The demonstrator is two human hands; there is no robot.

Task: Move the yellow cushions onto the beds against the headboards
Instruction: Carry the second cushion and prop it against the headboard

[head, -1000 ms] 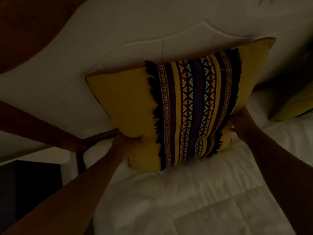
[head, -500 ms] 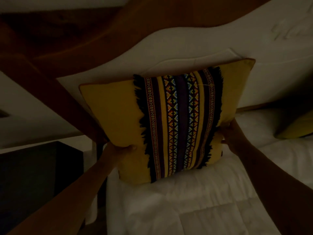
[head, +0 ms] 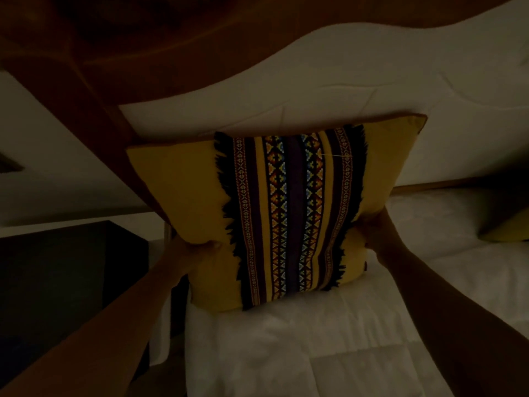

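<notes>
The room is dim and much of it sinks into shadow. The bed (head: 357,353) fills the lower right under white quilted bedding, its near end and right side cut off by the frame. Behind it rises the pale padded headboard (head: 357,90) with a curved top edge, set against dark wood panelling (head: 143,38) whose detail is hard to read. To the left of the bed stands a dark piece of furniture (head: 57,282), too black to identify.

The yellow cushion (head: 177,190) stands nearly upright on the bedding at the bed's left corner, its top edge leaning against the headboard. A woven patterned band (head: 289,216) with black fringe runs down its middle. The left hand (head: 189,250) grips the cushion's lower left side, thumb pressed into the fabric, fingers hidden behind it. The right hand (head: 375,227) clasps the right edge, mostly in shadow, its fingers also out of sight behind the cushion.

At the far right a second yellow cushion (head: 506,230) lies on the bed, cut off by the frame.
</notes>
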